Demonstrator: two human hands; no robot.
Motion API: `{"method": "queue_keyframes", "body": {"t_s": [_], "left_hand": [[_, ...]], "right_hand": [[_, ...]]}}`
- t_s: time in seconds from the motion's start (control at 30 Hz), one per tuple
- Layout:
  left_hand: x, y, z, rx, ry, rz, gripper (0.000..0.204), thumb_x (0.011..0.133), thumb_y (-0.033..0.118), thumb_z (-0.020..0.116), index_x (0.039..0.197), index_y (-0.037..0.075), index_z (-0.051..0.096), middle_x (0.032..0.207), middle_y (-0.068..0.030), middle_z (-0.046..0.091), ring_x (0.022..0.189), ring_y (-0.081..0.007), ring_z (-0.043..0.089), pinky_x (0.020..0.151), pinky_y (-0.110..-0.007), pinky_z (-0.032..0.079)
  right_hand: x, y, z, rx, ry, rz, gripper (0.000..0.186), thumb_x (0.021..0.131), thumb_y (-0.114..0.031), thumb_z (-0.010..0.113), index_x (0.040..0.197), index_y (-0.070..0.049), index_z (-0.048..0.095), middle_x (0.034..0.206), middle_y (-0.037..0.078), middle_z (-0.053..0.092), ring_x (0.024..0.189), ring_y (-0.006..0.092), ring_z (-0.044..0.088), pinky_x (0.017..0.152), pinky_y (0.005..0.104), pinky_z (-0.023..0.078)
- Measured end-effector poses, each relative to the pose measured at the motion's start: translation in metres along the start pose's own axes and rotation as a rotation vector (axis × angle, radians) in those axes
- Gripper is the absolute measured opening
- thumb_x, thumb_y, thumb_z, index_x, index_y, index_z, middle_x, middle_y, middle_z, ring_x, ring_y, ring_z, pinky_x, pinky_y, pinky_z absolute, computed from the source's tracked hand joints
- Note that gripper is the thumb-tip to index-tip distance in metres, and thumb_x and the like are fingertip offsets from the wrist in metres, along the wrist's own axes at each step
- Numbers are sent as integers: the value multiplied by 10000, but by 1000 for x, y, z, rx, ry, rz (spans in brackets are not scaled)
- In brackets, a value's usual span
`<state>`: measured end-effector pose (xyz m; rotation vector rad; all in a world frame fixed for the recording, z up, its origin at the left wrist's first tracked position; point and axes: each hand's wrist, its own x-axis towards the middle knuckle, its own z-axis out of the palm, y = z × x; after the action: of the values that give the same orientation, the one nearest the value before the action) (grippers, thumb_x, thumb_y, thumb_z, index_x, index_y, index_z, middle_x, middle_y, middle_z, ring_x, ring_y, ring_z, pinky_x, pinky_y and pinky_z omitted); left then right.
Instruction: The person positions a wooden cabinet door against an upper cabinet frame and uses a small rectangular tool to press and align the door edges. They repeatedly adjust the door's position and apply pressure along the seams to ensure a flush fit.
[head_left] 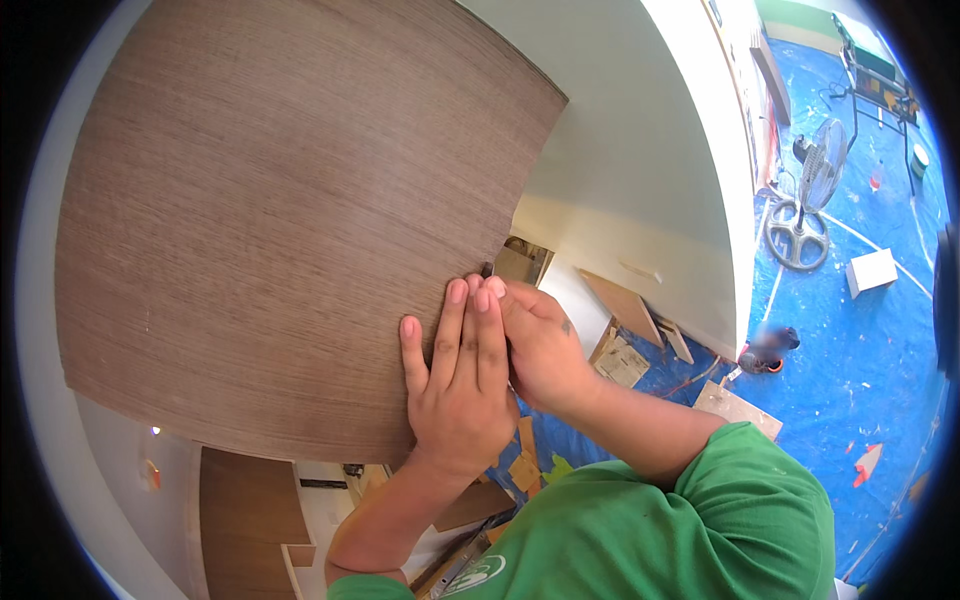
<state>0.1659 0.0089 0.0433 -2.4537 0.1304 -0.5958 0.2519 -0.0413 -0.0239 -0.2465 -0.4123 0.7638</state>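
A large brown wood-grain panel [280, 230] fills the upper left. My left hand [462, 395] lies at its right edge with fingers stretched out, the index finger against the fingertips of my right hand. Curled closed, my right hand [545, 345] sits at the same edge. A small dark tip [487, 269] shows just beyond its fingers, against the panel. The rest of that thing is hidden in the grip, so its kind cannot be told.
Right of the panel rises a pale wall [640, 130]. Blue sheeting [840, 400] covers the floor, bearing a standing fan [822, 165], a white box [871, 272], a shoe [765, 362] and board offcuts [738, 408]. Another brown panel [245, 520] stands at lower left.
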Motion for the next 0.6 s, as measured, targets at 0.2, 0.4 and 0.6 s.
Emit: {"method": "queue_keyframes", "body": {"t_s": [0.2, 0.4, 0.6], "left_hand": [[8, 4, 5, 39, 20, -9, 588, 852, 39, 487, 1427, -77, 443, 1410, -187, 553, 1372, -308, 482, 1185, -552, 173], [8, 5, -1, -31, -14, -27, 608, 865, 50, 483, 1453, -79, 396, 1448, -193, 512, 1400, -315, 443, 1184, -570, 161], [0, 4, 4, -109, 33, -25, 613, 871, 35, 468, 1467, -78, 374, 1455, -202, 502, 1407, -341, 427, 1179, -601, 137]], "right_hand": [[6, -10, 3, 105, 25, 5, 325, 1073, -319, 438, 985, -49, 594, 880, -13, 567, 820, 87, 505, 730, 252, 451], [5, -7, 4, 228, -6, 11, 322, 1070, -312, 438, 986, -43, 594, 907, 2, 586, 829, 96, 526, 734, 262, 465], [-7, -12, 10, 86, 83, 35, 324, 1069, -340, 438, 971, -73, 593, 881, -30, 556, 842, 79, 492, 722, 248, 429]]}}
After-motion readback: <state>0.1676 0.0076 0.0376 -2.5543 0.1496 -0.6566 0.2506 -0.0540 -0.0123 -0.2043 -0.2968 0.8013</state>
